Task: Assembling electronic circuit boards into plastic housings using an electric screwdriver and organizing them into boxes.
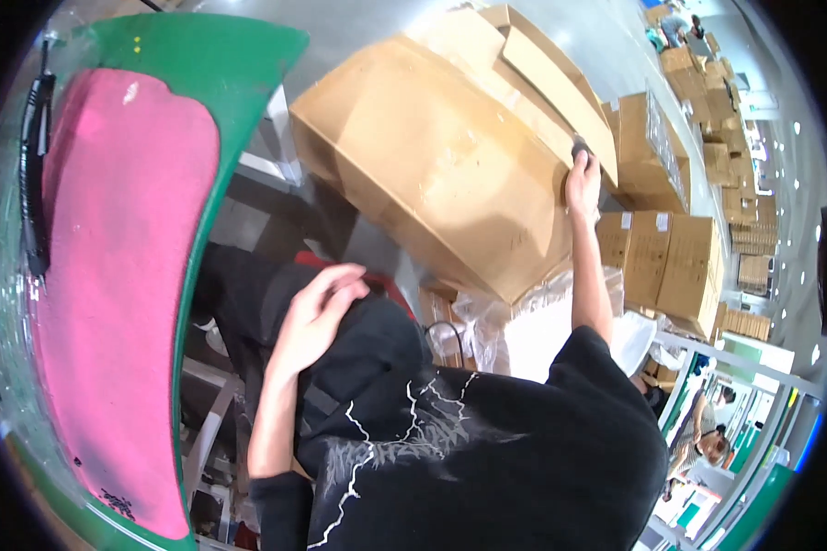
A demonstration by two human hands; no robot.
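My right hand [583, 186] reaches out to the far right edge of a big brown cardboard box [432, 156], next to its raised flap. Its fingers are closed round a small dark object [580, 146], whose kind I cannot make out. Close to my body, my left hand [319, 312] rests over my black-clothed leg, with its fingers loosely extended and nothing visible in it.
A green-edged worktable [248, 55] with a pink mat [124, 275] stands on the left, a black screwdriver-like tool [37, 174] along its far side. Clear plastic wrap [487, 321] lies below the box. Stacked cartons [662, 266] stand right; people are in the background.
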